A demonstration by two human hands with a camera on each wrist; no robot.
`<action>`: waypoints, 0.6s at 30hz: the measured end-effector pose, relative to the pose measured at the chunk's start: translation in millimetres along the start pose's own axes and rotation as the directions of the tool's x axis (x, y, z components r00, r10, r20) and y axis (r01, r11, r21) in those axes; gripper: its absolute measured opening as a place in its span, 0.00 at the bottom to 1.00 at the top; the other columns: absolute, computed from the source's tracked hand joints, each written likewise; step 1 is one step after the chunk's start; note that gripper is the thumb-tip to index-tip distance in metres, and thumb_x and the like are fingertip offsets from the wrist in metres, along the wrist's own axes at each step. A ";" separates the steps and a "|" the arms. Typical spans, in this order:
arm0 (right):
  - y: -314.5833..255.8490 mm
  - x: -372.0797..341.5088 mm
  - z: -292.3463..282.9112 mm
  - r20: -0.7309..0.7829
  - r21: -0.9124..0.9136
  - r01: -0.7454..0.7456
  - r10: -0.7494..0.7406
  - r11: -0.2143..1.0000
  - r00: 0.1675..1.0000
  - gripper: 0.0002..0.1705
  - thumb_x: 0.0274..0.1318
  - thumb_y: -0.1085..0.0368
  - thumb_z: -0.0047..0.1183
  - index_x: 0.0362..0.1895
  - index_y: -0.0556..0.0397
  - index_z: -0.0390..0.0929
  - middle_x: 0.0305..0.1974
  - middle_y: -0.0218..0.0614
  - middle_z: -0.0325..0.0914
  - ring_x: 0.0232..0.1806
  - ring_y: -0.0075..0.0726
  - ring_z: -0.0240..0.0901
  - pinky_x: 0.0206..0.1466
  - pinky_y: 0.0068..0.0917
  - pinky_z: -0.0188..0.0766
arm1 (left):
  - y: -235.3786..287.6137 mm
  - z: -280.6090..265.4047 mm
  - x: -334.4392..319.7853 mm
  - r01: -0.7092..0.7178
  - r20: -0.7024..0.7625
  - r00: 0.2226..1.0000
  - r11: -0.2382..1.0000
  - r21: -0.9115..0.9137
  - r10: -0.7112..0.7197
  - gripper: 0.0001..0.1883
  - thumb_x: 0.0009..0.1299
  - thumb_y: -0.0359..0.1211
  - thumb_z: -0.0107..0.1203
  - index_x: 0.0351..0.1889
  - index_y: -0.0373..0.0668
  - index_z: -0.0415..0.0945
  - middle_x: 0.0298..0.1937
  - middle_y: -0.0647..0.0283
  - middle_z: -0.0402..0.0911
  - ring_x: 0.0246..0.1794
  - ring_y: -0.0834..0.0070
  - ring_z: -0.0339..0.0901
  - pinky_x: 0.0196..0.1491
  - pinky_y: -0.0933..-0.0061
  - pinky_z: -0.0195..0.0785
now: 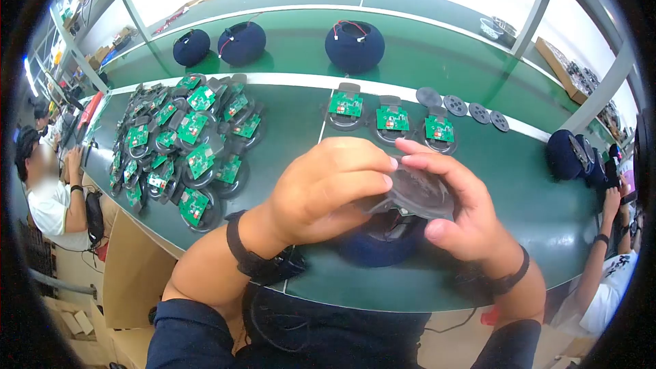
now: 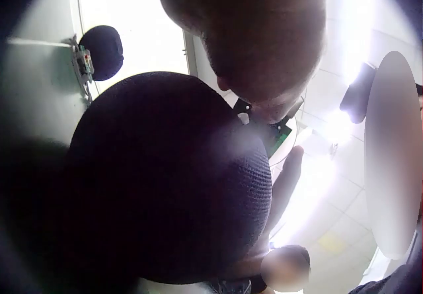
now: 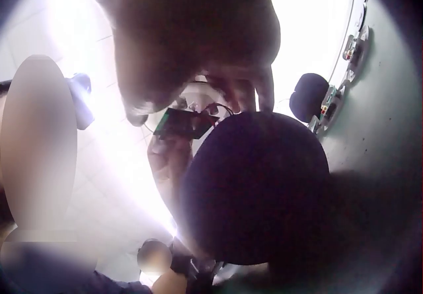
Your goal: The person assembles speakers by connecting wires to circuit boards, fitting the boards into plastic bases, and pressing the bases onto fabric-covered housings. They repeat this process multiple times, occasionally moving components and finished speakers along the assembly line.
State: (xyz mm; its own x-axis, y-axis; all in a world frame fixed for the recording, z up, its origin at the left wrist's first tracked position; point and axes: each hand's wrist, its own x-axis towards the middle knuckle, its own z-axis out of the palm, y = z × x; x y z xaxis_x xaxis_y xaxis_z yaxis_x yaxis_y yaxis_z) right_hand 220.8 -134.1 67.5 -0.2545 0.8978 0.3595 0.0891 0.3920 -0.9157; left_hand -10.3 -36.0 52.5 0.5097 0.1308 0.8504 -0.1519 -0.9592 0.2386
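Over the table both hands hold a clear round plastic cover (image 1: 425,195) by its edges. My left hand (image 1: 331,188) pinches its left side with bent fingers. My right hand (image 1: 468,208) grips the opposite edge between thumb and fingers. Below the cover is a green circuit board (image 3: 178,123), with thin wires beside it in the right wrist view. Directly underneath sits a round dark blue fabric-covered speaker housing (image 1: 383,246), partly hidden by the hands and cover. That housing fills much of the left wrist view.
A heap of clear covers with green boards (image 1: 191,126) lies at left. Several more boards (image 1: 392,119) stand ahead, near black discs (image 1: 456,104). Blue housings (image 1: 354,46) rest on the back strip, others (image 1: 566,155) at right. People sit at both sides.
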 end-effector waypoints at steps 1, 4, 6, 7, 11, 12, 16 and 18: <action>4.5 -0.7 -4.8 0.034 -0.053 -0.017 0.018 0.998 0.999 0.41 0.47 0.58 0.71 0.65 0.56 0.72 0.69 0.51 0.67 0.73 0.47 0.62 0.74 0.40 0.55 | -1.0 1.8 -2.0 -0.004 0.003 1.000 1.000 -0.004 0.004 0.30 0.49 0.19 0.67 0.52 0.42 0.74 0.53 0.50 0.82 0.52 0.51 0.80 0.54 0.57 0.73; 6.0 1.7 -7.3 0.080 -0.104 0.039 -0.030 0.994 0.996 0.46 0.44 0.61 0.73 0.69 0.56 0.67 0.69 0.48 0.66 0.73 0.45 0.61 0.74 0.39 0.56 | -4.7 2.0 -0.2 -0.020 0.030 0.999 0.998 -0.064 0.022 0.27 0.52 0.23 0.67 0.51 0.42 0.74 0.56 0.48 0.80 0.56 0.49 0.79 0.58 0.53 0.71; -0.3 0.0 -4.6 0.096 -0.067 -0.002 0.009 0.998 0.995 0.54 0.42 0.63 0.75 0.74 0.56 0.59 0.68 0.46 0.65 0.73 0.43 0.61 0.74 0.38 0.56 | -4.1 -4.3 4.4 -0.030 0.054 0.998 0.992 -0.120 0.037 0.24 0.55 0.28 0.66 0.51 0.41 0.75 0.57 0.46 0.80 0.58 0.47 0.78 0.60 0.52 0.70; -2.3 0.6 -2.6 0.080 -0.126 0.018 -0.008 0.992 0.997 0.57 0.42 0.63 0.75 0.75 0.56 0.56 0.69 0.47 0.64 0.72 0.42 0.61 0.74 0.38 0.56 | 0.1 -12.9 8.6 0.014 0.127 0.992 0.994 -0.112 0.000 0.22 0.59 0.34 0.63 0.52 0.40 0.75 0.58 0.45 0.79 0.60 0.47 0.76 0.62 0.50 0.68; -6.6 0.4 -0.8 0.058 -0.192 0.006 0.006 0.981 0.998 0.62 0.42 0.63 0.75 0.78 0.54 0.49 0.69 0.49 0.63 0.72 0.43 0.62 0.75 0.37 0.55 | -0.3 -5.8 1.4 0.170 0.108 0.980 0.985 -0.021 -0.167 0.27 0.74 0.50 0.47 0.55 0.35 0.75 0.59 0.44 0.77 0.63 0.48 0.74 0.65 0.53 0.64; -6.1 0.5 0.1 0.031 -0.139 -0.028 0.033 0.990 0.999 0.62 0.42 0.65 0.75 0.78 0.54 0.48 0.68 0.49 0.63 0.72 0.43 0.62 0.75 0.38 0.54 | -1.3 -2.0 -3.0 0.257 0.027 0.966 0.965 -0.043 -0.256 0.28 0.76 0.52 0.46 0.56 0.35 0.75 0.60 0.44 0.77 0.64 0.49 0.74 0.66 0.55 0.64; -5.1 2.2 0.1 -0.010 0.135 -0.169 0.172 0.976 0.985 0.57 0.57 0.47 0.65 0.79 0.54 0.44 0.66 0.50 0.65 0.70 0.45 0.63 0.74 0.40 0.55 | -4.6 14.4 -10.7 0.484 -0.121 0.833 0.818 -0.312 -0.539 0.29 0.82 0.51 0.35 0.58 0.33 0.73 0.57 0.51 0.78 0.57 0.63 0.76 0.61 0.62 0.66; -5.4 2.9 2.2 0.018 0.056 -0.147 0.146 0.988 0.989 0.54 0.63 0.37 0.54 0.79 0.56 0.43 0.66 0.51 0.65 0.70 0.47 0.63 0.74 0.41 0.54 | -8.8 20.5 -13.8 0.503 -0.169 0.787 0.776 -0.380 -0.593 0.25 0.83 0.47 0.35 0.55 0.34 0.75 0.54 0.55 0.79 0.53 0.70 0.76 0.57 0.66 0.68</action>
State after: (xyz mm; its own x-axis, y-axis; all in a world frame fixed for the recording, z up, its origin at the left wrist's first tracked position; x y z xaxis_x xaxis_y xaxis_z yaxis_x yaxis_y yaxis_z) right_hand 217.5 -134.1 73.0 -0.2565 0.9415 0.2188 0.0715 0.2443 -0.9671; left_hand 1.4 -34.5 29.1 0.3479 0.7143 0.6073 -0.1836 -0.5833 0.7912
